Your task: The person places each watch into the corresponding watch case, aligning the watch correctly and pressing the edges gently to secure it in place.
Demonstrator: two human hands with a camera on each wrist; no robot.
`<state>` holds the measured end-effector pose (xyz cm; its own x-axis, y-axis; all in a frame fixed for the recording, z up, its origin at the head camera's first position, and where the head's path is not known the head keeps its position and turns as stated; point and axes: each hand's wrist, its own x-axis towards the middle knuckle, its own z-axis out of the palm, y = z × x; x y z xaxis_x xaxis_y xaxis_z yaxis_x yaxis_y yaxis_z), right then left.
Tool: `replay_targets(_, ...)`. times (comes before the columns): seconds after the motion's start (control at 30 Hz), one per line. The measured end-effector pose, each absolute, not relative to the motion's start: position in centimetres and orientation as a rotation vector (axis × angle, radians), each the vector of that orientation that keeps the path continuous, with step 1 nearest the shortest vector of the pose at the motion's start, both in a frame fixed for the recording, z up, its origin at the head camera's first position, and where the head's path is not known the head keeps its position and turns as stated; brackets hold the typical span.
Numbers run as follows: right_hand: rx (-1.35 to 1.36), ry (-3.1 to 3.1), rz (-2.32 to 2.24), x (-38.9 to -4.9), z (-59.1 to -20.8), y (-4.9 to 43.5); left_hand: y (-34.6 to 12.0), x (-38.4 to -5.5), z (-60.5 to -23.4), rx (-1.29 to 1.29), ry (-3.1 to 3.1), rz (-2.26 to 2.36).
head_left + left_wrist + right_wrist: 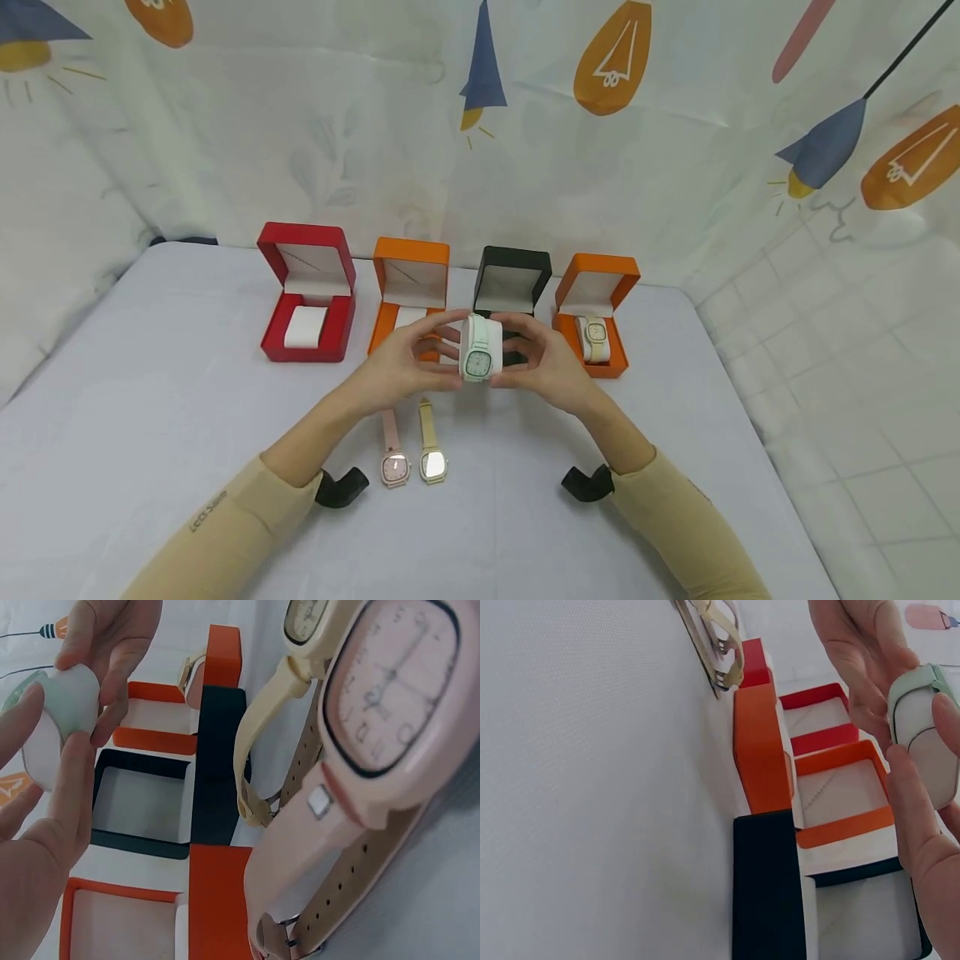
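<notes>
Well before the black box (517, 257), on the person's side, I see a pink watch (394, 467) and a yellow watch (432, 462) lying side by side on the white table (510, 533). Closer to the black box, and partly covering it, the left hand (412, 358) and the right hand (551, 367) are each half closed, thumb and fingertips gripping opposite sides of a white cushion (496, 340), around which goes the mint watch (478, 363). To the left of the black box stand an open orange box (412, 244), then a red box (343, 329); to its right, a second orange box (621, 354) contains a cream watch (596, 332). Behind the black box hangs a pale curtain (360, 100) with printed lamps (613, 58).
</notes>
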<state>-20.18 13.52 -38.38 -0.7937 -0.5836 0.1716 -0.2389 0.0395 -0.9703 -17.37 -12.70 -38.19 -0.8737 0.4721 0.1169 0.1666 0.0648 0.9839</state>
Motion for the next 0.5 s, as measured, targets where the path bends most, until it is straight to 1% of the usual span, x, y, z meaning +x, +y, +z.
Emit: replay_targets(0.5, -0.845, 2.027, -1.850, -19.89, -38.14, 13.78, -12.47, -17.28, -37.94, 0.669, 2.103, 1.923)
